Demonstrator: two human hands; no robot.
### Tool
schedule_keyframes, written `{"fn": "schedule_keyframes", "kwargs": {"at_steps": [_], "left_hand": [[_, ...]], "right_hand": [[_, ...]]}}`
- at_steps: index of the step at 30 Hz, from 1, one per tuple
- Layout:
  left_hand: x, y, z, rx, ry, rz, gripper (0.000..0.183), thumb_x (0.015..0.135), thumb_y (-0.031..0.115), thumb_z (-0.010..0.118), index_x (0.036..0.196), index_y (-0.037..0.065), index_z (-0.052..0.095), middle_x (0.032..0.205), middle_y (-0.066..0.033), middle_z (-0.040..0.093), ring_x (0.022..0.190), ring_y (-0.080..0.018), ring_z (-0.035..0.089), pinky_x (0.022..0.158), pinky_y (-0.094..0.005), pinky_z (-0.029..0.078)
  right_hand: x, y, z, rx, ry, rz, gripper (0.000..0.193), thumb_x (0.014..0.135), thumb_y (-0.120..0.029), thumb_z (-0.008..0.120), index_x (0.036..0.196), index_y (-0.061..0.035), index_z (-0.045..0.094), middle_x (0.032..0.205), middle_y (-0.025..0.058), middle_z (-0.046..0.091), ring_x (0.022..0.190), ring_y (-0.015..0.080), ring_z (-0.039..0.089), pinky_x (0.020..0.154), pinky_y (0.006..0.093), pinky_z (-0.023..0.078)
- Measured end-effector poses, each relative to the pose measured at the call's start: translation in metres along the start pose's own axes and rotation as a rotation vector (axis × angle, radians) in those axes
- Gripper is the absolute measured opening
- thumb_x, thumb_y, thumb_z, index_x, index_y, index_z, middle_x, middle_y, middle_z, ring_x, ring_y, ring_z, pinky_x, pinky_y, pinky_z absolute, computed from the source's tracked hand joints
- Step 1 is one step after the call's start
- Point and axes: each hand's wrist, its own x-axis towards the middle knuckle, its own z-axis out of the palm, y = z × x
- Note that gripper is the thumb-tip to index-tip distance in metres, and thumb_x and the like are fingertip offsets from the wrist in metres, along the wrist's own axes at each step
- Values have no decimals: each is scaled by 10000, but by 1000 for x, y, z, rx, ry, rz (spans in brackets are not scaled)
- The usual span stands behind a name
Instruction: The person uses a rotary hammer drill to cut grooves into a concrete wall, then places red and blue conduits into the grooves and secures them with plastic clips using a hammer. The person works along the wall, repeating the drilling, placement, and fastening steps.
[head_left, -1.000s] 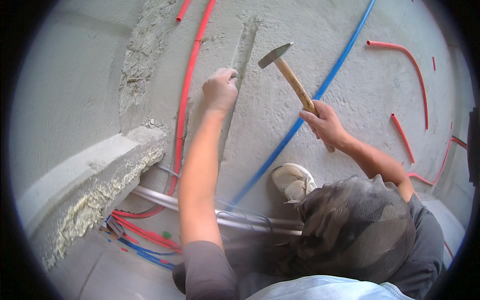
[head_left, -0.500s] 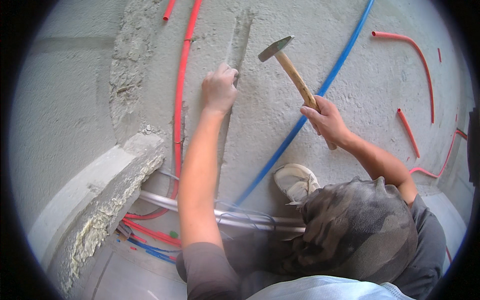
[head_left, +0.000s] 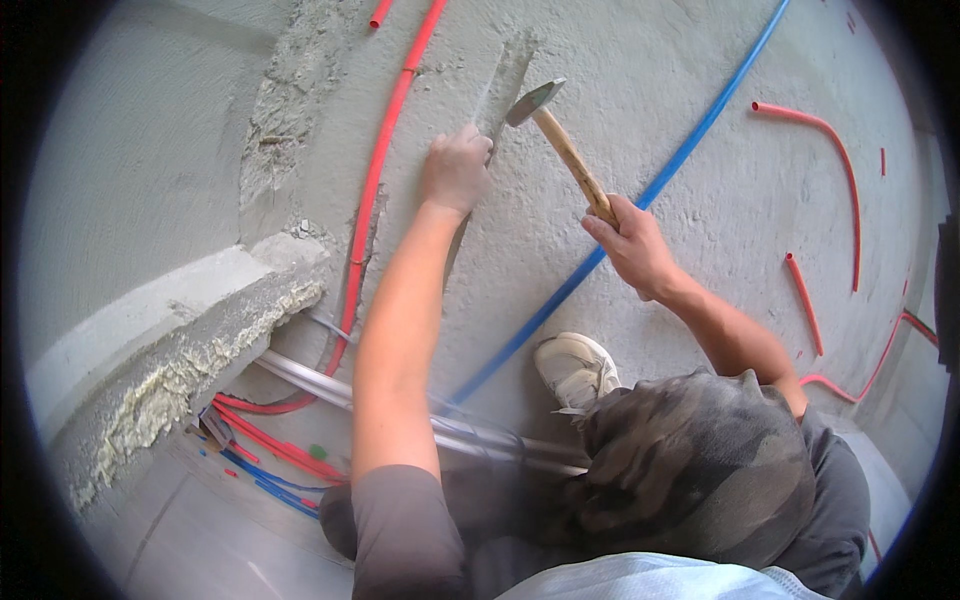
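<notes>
rough grey concrete (head_left: 600,290), narrow groove (head_left: 515,62) in it. right hand (head_left: 632,245) wrapped tight round hammer (head_left: 570,157), its head tilted near left hand (head_left: 457,170). left fingers curled at the groove; can't tell what they pinch. blue pipe (head_left: 690,144) passes behind right hand.

The left arm (head_left: 400,330) reaches up and away from the body, nearly straight, with only a slight bend at the elbow. Its hand, the left hand (head_left: 457,170), is curled into a fist, back turned upward, fingertips mostly hidden. The right arm (head_left: 735,330) slants inward from the lower right, bent at the elbow. The right hand (head_left: 635,248) is clenched in a firm grip — thumb (head_left: 600,233) pointing left, fingers wrapped underneath. The two hands are well apart — the left one farther out.
</notes>
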Motion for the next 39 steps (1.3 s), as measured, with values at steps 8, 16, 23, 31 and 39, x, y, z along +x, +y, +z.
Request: {"fn": "schedule_keyframes", "kwargs": {"at_steps": [8,16,23,31,39], "left_hand": [[-33,27,-12,-237,349,-489,243,874,121,755,1116,100,769,1004,-97,703,882,-353,697,802,-484,547],[-92,42,10,-53,425,-504,246,899,199,761,1124,100,761,998,-99,708,843,-342,692,761,-493,534],[-92,40,14,-31,399,-484,268,886,190,749,1135,91,765,1011,-91,713,897,-331,695,821,-468,519],[-89,45,11,-24,401,-378,248,879,149,713,1106,149,812,934,-53,672,824,-305,690,752,-463,480],[-54,53,11,11,278,-383,350,949,219,611,1228,186,820,943,-62,674,853,-289,705,837,-496,440]], "right_hand": [[4,-8,9,-152,-47,-109,284,1080,-276,646,1121,0,597,835,216,659,761,375,641,705,490,504],[14,0,29,-323,90,-428,282,1081,-222,632,1224,-2,529,837,279,671,790,516,664,675,590,502],[23,-5,23,-375,134,-454,238,1068,-178,652,1197,-5,551,840,282,682,742,520,663,627,577,518],[4,12,15,-561,97,-617,265,1053,-173,679,1239,-17,570,866,245,696,754,470,686,616,526,528],[2,16,10,-521,68,-430,258,1057,-204,677,1229,-36,586,873,231,699,756,460,685,634,528,529]]}}
